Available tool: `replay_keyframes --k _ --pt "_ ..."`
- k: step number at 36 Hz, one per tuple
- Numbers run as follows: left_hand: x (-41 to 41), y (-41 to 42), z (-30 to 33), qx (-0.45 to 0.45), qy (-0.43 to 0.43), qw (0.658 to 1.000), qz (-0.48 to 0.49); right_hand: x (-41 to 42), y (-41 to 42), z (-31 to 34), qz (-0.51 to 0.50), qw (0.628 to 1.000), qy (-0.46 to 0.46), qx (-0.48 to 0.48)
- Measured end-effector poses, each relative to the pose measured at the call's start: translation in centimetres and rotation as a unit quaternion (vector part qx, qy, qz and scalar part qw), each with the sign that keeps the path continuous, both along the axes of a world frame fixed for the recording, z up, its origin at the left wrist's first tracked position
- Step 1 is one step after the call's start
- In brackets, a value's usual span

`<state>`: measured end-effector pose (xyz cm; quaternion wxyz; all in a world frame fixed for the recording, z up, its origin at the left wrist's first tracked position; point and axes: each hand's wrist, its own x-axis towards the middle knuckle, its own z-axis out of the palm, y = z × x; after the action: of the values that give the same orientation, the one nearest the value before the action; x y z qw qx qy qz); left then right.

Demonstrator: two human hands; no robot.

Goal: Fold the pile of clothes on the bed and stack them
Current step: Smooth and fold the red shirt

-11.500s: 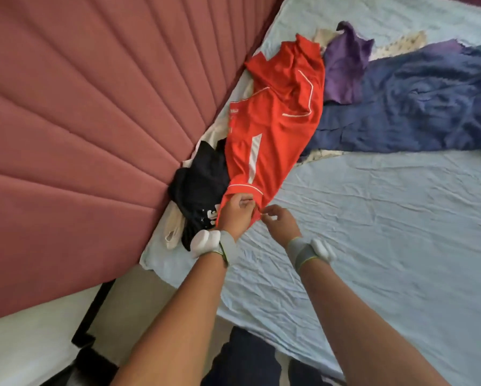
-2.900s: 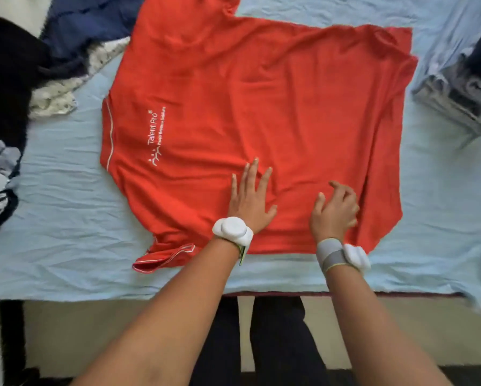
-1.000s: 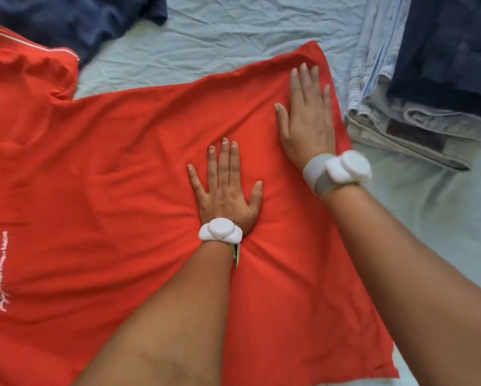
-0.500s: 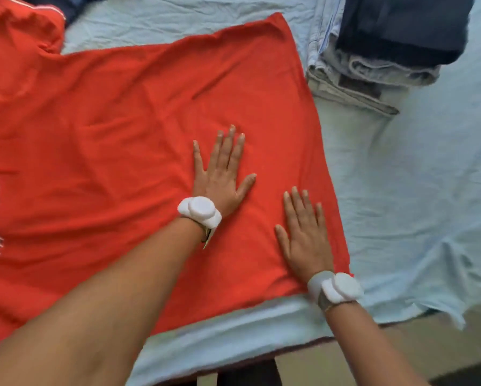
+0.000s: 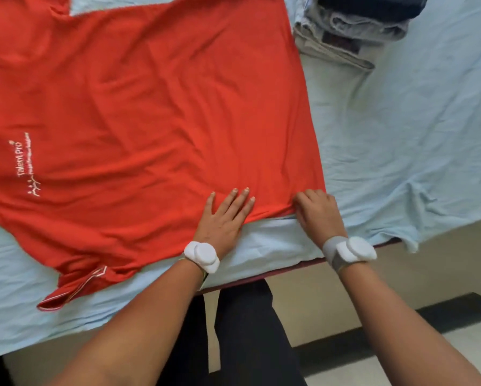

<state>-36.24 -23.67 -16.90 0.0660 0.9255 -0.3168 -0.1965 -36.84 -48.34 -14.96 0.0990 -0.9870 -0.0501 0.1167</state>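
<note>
**Red shirt spread flat on bed, both hands at its near edge**

Bed with a pale blue sheet is filling most of the view, its near edge running across the lower part, beige floor showing below it. The sheet is lying wrinkled, hanging over the bed edge at the right.

Red shirt is lying spread flat on the sheet, taking up the left and centre. White "Talent Pro" logo is showing at the far left, turned sideways. One sleeve with white trim is lying bunched at the lower left near the bed edge.

Left hand is pressing palm down on the shirt's near edge, fingers straight and slightly spread, gripping nothing. White wrist device is sitting on that wrist.

Right hand is sitting at the shirt's near right corner, fingers curled onto the red fabric edge, pinching it. A grey strap with a white device is sitting on that wrist.

Folded stack of clothes is lying at the top right, just beside the shirt's right edge: light denim at the bottom, dark garment on top, partly cut off by the frame.

Dark trousers of the person are showing below, between the forearms.
</note>
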Motion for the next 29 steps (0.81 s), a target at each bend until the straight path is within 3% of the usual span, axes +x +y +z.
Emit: replay_keyframes --k 3,7,10,13,15,18,25,29 --pt "2.0 0.4 0.5 -0.049 0.000 0.999 0.002 4.5 0.4 1.3 -0.012 0.997 0.050 0.054" --pt "6.6 0.8 2.2 -0.142 0.157 0.968 0.131 10.1 0.5 2.5 -0.006 0.977 0.196 0.080" --pt "8.7 1.3 3.1 -0.110 0.200 0.964 0.135 11.5 0.4 3.1 -0.003 0.957 0.283 0.067" --pt "8.5 0.6 4.1 -0.029 0.215 0.975 0.056 10.5 0.2 3.2 -0.010 0.946 0.319 0.048" --pt "7.8 0.3 4.4 -0.004 0.213 0.975 0.059 9.7 -0.2 3.1 -0.036 0.951 0.303 0.052" --pt "8.7 1.1 3.9 -0.022 0.178 0.974 0.140 10.6 -0.5 3.0 -0.055 0.966 0.246 0.064" --pt "18.4 2.1 3.9 -0.108 0.039 0.943 0.312 20.3 1.3 2.5 -0.047 0.997 -0.030 0.061" --pt "22.3 2.9 1.6 -0.131 0.072 0.930 0.336 22.5 3.6 1.6 -0.099 0.986 -0.127 0.053"
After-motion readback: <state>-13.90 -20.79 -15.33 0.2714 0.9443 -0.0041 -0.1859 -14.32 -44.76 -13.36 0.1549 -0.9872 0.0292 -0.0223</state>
